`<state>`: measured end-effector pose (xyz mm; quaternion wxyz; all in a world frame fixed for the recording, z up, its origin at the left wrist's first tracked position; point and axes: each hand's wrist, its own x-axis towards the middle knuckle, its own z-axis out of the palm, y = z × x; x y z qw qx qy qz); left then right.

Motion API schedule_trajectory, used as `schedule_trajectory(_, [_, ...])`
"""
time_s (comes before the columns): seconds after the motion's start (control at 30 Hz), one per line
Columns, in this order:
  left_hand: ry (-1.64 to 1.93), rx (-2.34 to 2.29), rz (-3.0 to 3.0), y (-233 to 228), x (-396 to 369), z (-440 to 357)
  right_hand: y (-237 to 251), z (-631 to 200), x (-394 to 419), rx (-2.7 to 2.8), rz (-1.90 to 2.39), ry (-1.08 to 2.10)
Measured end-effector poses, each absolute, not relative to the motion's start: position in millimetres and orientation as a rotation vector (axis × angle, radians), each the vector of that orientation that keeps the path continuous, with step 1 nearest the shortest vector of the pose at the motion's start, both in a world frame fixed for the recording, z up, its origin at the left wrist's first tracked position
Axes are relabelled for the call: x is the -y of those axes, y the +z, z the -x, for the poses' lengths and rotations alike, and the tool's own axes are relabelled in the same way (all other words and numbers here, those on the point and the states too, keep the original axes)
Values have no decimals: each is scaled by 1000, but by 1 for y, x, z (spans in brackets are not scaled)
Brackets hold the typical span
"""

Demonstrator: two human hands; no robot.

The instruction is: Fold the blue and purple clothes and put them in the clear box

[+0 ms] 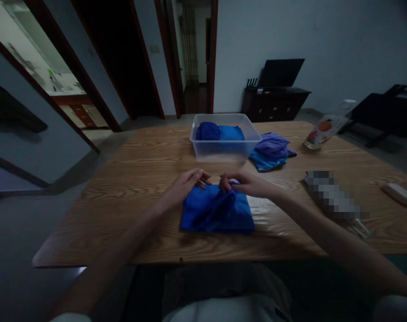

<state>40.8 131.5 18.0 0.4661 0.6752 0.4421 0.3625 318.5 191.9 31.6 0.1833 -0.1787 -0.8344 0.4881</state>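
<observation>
A blue piece of cloth [220,214], possibly a garment, lies partly folded on the wooden table in front of me, with a raised crease across its middle. At its upper right, my right hand [238,182] has its fingers closed on a bit of the fabric. My left hand [191,180] is over the cloth's far left edge, its fingers extended and slightly bent, with nothing visible in them. Just beyond both hands stands a clear plastic bin [223,152] holding folded dark-blue cloth [209,131] and lighter blue cloth [232,133].
Right of the bin lies a loose pile of purple and blue cloth [272,150]. A clear bottle [326,129] with a fruit label stands farther right. A partly pixelated pouch-like item [331,194] and a pale oblong object [400,195] are on the table's right side.
</observation>
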Motion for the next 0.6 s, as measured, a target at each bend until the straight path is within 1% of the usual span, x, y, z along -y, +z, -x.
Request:
schedule_trajectory(0.07, [794, -1164, -1817, 0, -126, -32, 39, -348, -186, 2284, 553, 1506])
schedule_trajectory(0.13, [629, -1244, -2040, -23, -115, -23, 40, -382, -177, 2177, 689, 1585])
schedule_trajectory(0.2, [501, -1310, -2229, -45, -102, -16, 36, -416, -168, 1985, 838, 1576])
schedule_trajectory(0.27, [448, -1365, -2337, -64, -93, -11, 31, -448, -161, 1757, 1019, 1502])
schedule_trajectory(0.33, [434, -1419, -2373, -75, -89, -7, 27, -478, -161, 1587, 1213, 1374])
schedule_trajectory(0.4, [449, -1487, -2361, -78, -92, -4, 26, -503, -164, 1583, 1383, 1126])
schedule_trajectory(0.5, [521, -1595, -2324, -72, -107, -3, 27, -519, -166, 1828, 1500, 692])
schedule_trajectory(0.53, [545, -1619, -2314, -68, -113, -5, 26, -517, -162, 1941, 1507, 614])
schedule_trajectory(0.6, [566, -1654, -2283, -59, -126, -10, 17, -501, -149, 2198, 1478, 561])
